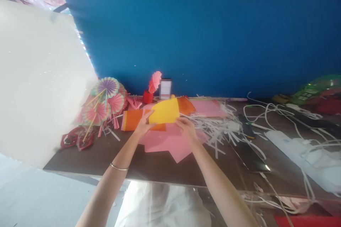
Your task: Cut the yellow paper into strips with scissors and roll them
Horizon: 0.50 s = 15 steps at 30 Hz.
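A sheet of yellow paper (164, 111) is held up between my two hands, just above the table. My left hand (144, 124) grips its lower left corner, the thumb in front. At the lower right corner, my right hand (186, 127) has its fingers closed on the same sheet. Orange paper (131, 120) lies to the left behind it, and another orange piece (186, 106) shows on the right. Under my hands several pink sheets (166, 145) are spread on the dark table.
Folded paper fans (108, 87) stand at the left, near red-framed glasses (77, 138). A red cup (148, 96) and a phone (165, 90) are at the back. White paper strips (213, 127), a dark phone (250, 156) and white cables (269, 111) crowd the right.
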### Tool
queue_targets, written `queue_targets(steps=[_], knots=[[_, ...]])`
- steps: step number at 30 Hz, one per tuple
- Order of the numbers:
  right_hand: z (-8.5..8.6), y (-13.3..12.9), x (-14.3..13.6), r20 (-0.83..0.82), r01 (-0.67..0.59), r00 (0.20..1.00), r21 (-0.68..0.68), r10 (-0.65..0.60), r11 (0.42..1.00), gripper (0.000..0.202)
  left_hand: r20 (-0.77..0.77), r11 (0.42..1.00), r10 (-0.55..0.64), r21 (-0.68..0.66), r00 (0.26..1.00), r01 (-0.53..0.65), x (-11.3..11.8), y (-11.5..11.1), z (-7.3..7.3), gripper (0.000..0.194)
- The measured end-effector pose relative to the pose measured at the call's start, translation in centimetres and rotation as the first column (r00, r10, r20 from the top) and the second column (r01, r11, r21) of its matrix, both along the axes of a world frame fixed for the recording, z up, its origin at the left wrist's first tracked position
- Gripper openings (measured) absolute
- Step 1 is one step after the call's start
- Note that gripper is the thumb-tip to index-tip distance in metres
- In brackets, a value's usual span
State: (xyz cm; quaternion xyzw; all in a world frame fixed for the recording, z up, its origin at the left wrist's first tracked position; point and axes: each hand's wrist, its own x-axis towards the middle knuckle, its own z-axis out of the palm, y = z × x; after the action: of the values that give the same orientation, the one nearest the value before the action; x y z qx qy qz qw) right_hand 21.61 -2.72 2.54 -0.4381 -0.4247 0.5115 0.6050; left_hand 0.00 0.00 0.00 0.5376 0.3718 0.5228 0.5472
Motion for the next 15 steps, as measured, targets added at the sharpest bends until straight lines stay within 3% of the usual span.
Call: queue_targets(steps=[5,11,15], knots=[[0.37,-0.35,-0.32,0.106,-0.120,0.987,-0.021,0.121,0.993,0.033,-0.030,0.999,-0.005,0.054,1.000,0.006,0.13,-0.10,-0.02,0.074],[0.55,-0.53,-0.38,0.362,-0.034,0.932,-0.009,0.035,0.999,0.032,0.049,1.000,-0.012,0.017,0.999,0.011,0.41,-0.21,0.04,0.068],[0.20,-0.33,-0.33,0.405,-0.045,0.914,0.031,0.029,0.999,0.029,0.120,0.999,-0.034,-0.023,0.992,0.037,0.93,-0.16,-0.22,0.066]])
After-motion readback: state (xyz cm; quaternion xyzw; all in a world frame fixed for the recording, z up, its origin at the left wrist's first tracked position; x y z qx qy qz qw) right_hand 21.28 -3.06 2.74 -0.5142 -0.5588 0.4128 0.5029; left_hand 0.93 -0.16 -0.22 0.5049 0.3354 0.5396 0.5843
